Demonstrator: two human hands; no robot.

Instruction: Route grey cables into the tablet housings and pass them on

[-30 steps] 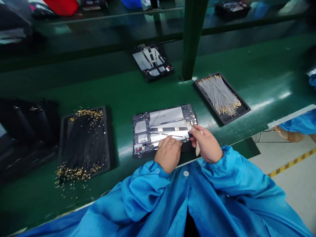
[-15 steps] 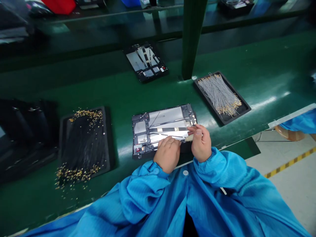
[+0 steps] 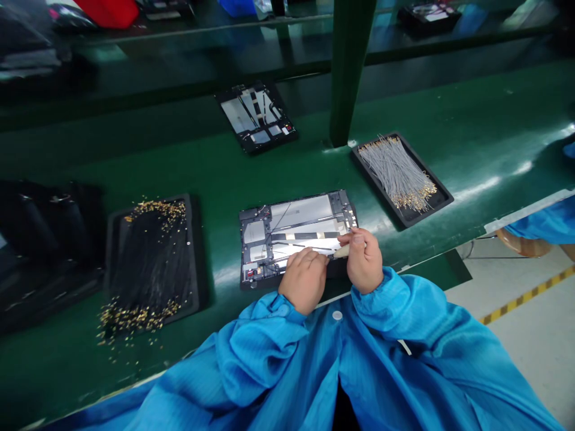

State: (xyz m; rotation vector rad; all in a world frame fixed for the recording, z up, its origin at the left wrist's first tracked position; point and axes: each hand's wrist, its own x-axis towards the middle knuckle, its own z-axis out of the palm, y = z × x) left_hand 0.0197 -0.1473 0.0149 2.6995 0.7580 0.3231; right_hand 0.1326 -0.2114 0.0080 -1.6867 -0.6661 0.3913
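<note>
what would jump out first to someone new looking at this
The black rectangular device frame with silver panels sits mid-bench, under the left hand and the right hand, which pinches a pale tool. Left of it lies a black tray of black gold-tipped wires; right, a black tray of grey ones.

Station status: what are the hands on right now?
Right hand pinching pale tool against tablet frame. Left hand flat on the frame. Grey-cable tray beside, untouched.
</note>
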